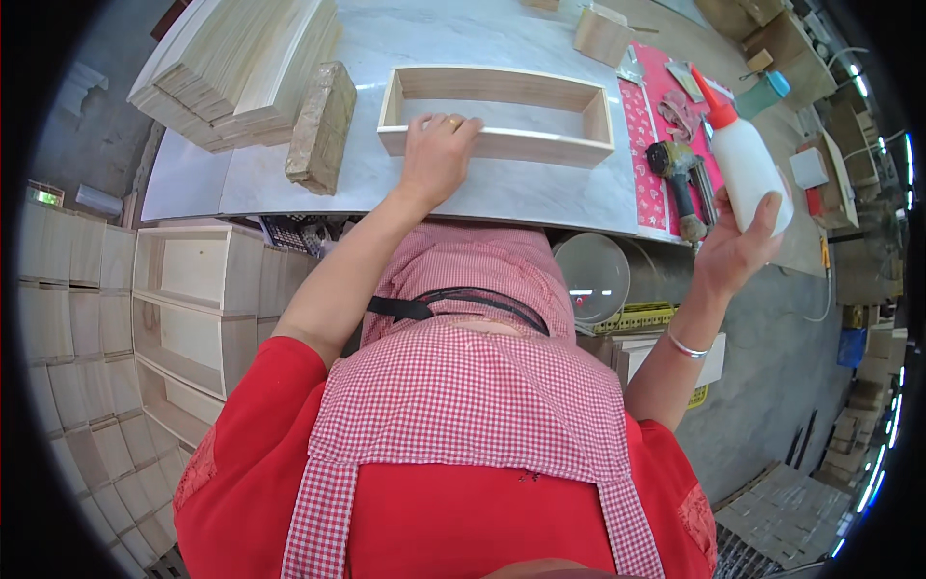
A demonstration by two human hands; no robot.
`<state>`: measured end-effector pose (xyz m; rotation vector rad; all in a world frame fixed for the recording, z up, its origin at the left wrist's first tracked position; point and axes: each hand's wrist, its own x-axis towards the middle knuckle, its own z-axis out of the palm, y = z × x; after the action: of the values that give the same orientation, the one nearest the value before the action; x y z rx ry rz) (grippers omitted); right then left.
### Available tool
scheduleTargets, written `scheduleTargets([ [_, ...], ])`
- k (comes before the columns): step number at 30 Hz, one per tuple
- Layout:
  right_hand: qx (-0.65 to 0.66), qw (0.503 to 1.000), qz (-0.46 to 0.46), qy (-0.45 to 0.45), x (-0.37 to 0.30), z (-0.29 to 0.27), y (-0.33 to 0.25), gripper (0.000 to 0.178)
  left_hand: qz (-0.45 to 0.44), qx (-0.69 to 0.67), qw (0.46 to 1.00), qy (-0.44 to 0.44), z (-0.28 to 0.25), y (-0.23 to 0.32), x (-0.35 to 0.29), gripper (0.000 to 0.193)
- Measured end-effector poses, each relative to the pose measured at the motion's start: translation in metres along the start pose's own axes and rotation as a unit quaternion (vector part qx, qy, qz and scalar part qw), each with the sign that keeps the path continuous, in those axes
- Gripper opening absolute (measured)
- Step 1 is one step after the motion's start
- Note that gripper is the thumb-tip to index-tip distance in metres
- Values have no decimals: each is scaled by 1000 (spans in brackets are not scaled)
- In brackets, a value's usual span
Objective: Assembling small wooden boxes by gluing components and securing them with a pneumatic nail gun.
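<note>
A long, shallow rectangular frame [502, 82] of pale wood lies on the marble-patterned tabletop, and the grey surface shows through its middle. My left hand [437, 154] is closed over the top edge of its near wall, left of centre, with a ring on one finger. Off to the right and raised above the table's edge, my right hand [738, 249] grips a white squeeze bottle [750, 164]. The bottle has a red pointed nozzle, tilted up and away to the left. My right wrist wears a silver bangle.
Left of the frame lie a rough wooden block [321, 130] and stacked thin boards [236, 68]. A nail gun [680, 179] rests on red patterned cloth at right, near a blue-green bottle [762, 94]. A wood block [603, 34] sits farther back. Stacked wooden boxes [188, 309] stand lower left.
</note>
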<state>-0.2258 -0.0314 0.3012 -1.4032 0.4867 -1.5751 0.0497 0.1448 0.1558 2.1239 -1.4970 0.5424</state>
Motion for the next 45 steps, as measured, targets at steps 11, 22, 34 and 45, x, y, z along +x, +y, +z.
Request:
scheduleTargets([
  [11,-158,984,-18,-79,7,31,14,45,55,-23,993,97,-9,16,-38,41],
  [22,-30,994,-5,-101,3,59,-12,46,54,8,996,65,17,5,-58,46],
  [34,0,992,13,-126,-4,74,9,45,44,2,997,62,19,6,-56,35],
  [45,9,991,21,-134,10,73,24,43,42,10,997,62,18,6,-56,28],
])
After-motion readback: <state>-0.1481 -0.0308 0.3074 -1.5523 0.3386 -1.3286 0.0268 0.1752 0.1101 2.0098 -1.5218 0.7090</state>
